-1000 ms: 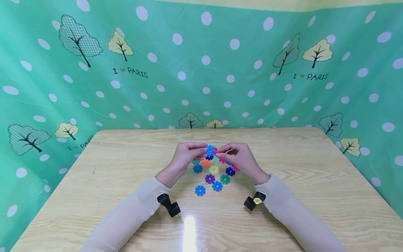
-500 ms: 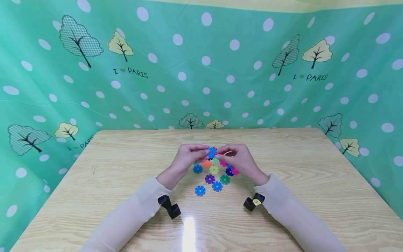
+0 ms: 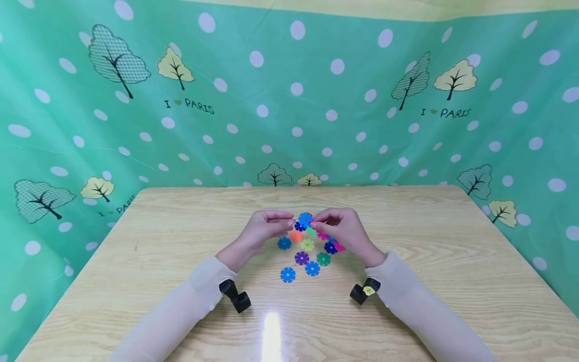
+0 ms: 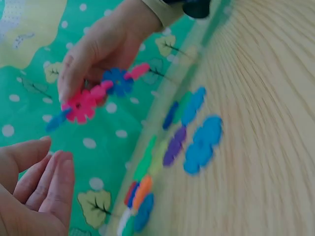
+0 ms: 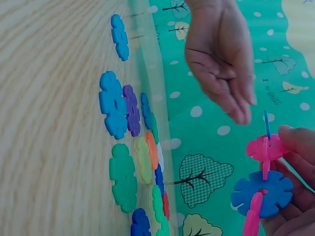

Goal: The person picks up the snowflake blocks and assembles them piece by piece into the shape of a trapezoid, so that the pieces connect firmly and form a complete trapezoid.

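Observation:
My right hand (image 3: 344, 229) pinches a chain of interlocking snowflake discs (image 5: 261, 194) between thumb and fingers, above the table. In the left wrist view the chain (image 4: 117, 82) alternates pink and blue pieces, with a light blue disc (image 4: 58, 120) slotted on at its end. That light blue disc (image 3: 305, 219) faces the head camera. My left hand (image 3: 267, 230) is just left of the chain, apart from it; its fingers (image 4: 58, 184) are gently bent and hold nothing. Part of the chain is hidden behind the right hand's fingers in the head view.
Loose snowflake discs lie on the wooden table (image 3: 181, 281) below the hands, among them a purple disc (image 3: 301, 258), a green disc (image 3: 323, 259) and a light blue disc (image 3: 287, 274) closest to me. A green dotted curtain (image 3: 289, 100) hangs behind the table.
My left hand has let go of the light blue disc and drawn back to the left. The right hand still holds the chain in nearly the same spot.

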Action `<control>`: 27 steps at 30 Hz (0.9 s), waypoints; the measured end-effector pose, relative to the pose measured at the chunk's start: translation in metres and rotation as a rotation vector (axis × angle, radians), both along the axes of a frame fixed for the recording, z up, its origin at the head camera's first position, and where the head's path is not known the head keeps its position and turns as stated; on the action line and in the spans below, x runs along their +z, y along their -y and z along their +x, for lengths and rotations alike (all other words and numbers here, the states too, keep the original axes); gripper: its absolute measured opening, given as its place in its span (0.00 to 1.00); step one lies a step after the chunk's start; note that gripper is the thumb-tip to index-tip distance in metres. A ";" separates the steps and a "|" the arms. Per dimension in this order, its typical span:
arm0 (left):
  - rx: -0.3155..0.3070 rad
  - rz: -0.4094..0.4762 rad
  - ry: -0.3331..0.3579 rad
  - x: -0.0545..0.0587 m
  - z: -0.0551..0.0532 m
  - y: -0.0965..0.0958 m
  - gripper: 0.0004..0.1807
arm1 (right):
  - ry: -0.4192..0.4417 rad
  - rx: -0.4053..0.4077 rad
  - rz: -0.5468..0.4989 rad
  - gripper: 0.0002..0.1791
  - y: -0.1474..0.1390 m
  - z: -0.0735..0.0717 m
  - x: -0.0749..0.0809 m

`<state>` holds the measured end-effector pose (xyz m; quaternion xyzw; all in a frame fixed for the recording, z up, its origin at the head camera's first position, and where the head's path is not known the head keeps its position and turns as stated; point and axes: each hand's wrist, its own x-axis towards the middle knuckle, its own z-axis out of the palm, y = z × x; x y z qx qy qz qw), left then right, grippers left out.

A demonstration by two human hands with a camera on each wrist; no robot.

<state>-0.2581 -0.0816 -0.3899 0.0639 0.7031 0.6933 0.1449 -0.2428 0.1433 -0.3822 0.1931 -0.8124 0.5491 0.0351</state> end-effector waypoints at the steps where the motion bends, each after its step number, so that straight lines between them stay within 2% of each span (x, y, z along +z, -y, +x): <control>1: 0.000 -0.013 0.002 -0.002 -0.001 0.003 0.18 | -0.001 0.001 0.000 0.07 0.001 0.003 0.004; 7: 0.033 -0.107 0.004 -0.014 -0.008 0.021 0.18 | 0.003 0.002 0.012 0.08 0.007 0.018 0.026; 10: 0.038 -0.160 0.002 -0.019 -0.013 0.026 0.19 | -0.001 0.002 0.012 0.08 0.007 0.019 0.027; 12: 0.040 -0.196 -0.001 -0.023 -0.017 0.028 0.19 | -0.007 0.004 0.009 0.07 0.006 0.017 0.024; 16: 0.049 -0.276 -0.014 -0.029 -0.021 0.030 0.19 | 0.003 -0.007 0.006 0.07 0.002 0.005 0.007; 18: 0.043 -0.330 -0.041 -0.031 -0.022 0.029 0.18 | -0.002 -0.008 0.006 0.08 0.000 0.000 -0.002; 24: 0.002 -0.488 -0.171 -0.033 -0.025 0.025 0.17 | 0.000 -0.026 0.035 0.07 0.006 0.016 0.021; 27: 0.005 -0.521 -0.197 -0.033 -0.024 0.024 0.17 | 0.003 -0.030 0.039 0.07 0.007 0.020 0.027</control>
